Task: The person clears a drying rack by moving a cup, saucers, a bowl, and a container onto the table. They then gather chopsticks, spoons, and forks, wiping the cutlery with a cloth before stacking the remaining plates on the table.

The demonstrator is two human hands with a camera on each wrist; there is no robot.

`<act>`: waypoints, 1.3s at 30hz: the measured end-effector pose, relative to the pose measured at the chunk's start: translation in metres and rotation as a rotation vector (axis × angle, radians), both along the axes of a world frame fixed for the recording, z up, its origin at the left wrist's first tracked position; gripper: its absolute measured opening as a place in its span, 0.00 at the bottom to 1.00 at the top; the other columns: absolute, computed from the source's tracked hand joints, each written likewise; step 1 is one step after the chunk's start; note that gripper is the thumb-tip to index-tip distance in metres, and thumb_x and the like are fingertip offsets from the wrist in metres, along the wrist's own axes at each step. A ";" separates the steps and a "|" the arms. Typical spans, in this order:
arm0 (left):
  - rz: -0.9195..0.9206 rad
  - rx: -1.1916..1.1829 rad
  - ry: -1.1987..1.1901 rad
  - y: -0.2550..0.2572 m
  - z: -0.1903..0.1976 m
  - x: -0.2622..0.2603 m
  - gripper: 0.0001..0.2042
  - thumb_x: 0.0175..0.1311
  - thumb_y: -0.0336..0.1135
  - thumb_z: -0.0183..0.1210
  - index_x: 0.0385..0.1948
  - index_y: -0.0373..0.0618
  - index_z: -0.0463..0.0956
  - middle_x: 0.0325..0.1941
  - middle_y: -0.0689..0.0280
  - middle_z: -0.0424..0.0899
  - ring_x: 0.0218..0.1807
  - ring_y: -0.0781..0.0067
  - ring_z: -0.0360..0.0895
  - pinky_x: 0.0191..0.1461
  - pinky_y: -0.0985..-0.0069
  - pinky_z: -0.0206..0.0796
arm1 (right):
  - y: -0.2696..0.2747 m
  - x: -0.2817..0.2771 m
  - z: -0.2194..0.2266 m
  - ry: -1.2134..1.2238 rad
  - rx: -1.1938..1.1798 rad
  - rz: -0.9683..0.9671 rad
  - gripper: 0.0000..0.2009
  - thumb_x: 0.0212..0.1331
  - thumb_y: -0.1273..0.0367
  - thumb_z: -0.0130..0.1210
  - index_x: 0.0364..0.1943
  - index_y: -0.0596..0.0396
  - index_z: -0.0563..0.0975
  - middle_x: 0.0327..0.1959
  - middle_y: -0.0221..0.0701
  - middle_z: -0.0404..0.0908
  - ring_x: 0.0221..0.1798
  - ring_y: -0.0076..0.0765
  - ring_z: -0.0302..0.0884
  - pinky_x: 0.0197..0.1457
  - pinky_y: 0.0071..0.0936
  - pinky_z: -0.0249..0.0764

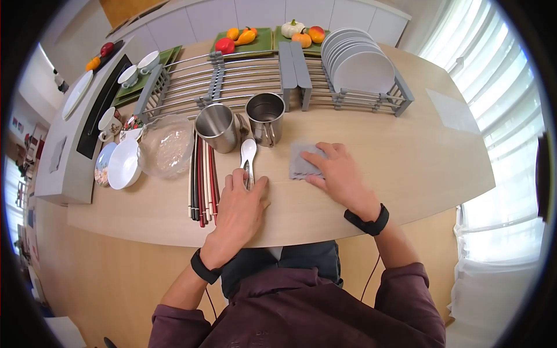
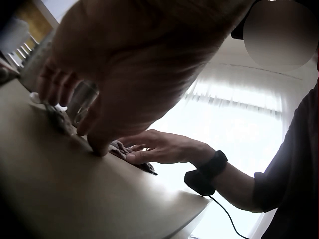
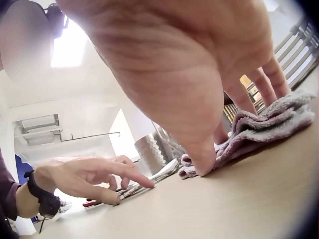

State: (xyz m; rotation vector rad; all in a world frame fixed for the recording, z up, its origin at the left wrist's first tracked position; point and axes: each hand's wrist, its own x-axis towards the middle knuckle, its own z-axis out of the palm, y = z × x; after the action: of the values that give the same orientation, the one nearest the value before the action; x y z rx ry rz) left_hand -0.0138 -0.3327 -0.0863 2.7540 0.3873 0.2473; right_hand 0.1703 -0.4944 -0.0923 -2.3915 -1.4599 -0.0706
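My left hand [image 1: 239, 203] is over the handles of a few spoons [image 1: 248, 152], with a white one on top. In the right wrist view its index finger and thumb point down at the table beside the handles. My right hand [image 1: 341, 174] rests on a folded grey cloth [image 1: 299, 159], fingers spread across it. The right wrist view has that thumb at the near edge of the cloth [image 3: 269, 129]. Left of the spoons lies a row of chopsticks [image 1: 203, 180] in red, black and cream. Two metal cups [image 1: 216, 129] stand just beyond the spoons.
Behind the cups is a metal dish rack [image 1: 249, 81] with white plates [image 1: 362, 69] at its right end. On the left are a clear scalloped bowl [image 1: 168, 145], a white bowl [image 1: 123, 164] and mugs [image 1: 109, 122]. Green trays [image 1: 261, 43] hold gourds and fruit at the back.
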 end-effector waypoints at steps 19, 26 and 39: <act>-0.264 -0.152 -0.209 -0.012 0.052 0.033 0.19 0.53 0.24 0.61 0.49 0.41 0.72 0.43 0.54 0.71 0.45 0.52 0.71 0.46 0.62 0.66 | -0.031 0.144 0.086 -0.151 0.471 -0.223 0.17 0.57 0.66 0.59 0.50 0.56 0.75 0.50 0.39 0.78 0.54 0.45 0.73 0.58 0.37 0.68; -0.366 -0.134 -0.272 -0.008 0.093 0.137 0.23 0.56 0.31 0.59 0.54 0.32 0.65 0.48 0.45 0.74 0.51 0.42 0.73 0.53 0.59 0.66 | -0.026 0.238 0.093 -0.219 0.400 -0.100 0.25 0.57 0.67 0.57 0.60 0.55 0.67 0.58 0.42 0.72 0.62 0.46 0.68 0.65 0.39 0.63; -0.157 -0.139 -0.241 0.003 0.054 0.293 0.27 0.58 0.35 0.58 0.56 0.29 0.59 0.56 0.42 0.66 0.56 0.40 0.71 0.57 0.58 0.66 | -0.028 0.249 0.072 -0.119 0.433 -0.129 0.20 0.55 0.73 0.58 0.52 0.59 0.68 0.50 0.48 0.75 0.55 0.54 0.72 0.57 0.41 0.68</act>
State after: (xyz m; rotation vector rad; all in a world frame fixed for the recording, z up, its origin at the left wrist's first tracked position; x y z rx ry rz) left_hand 0.2787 -0.3299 -0.0328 2.5628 0.1189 0.4857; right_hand 0.4190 -0.5219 -0.0204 -2.1455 -1.1882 -0.5136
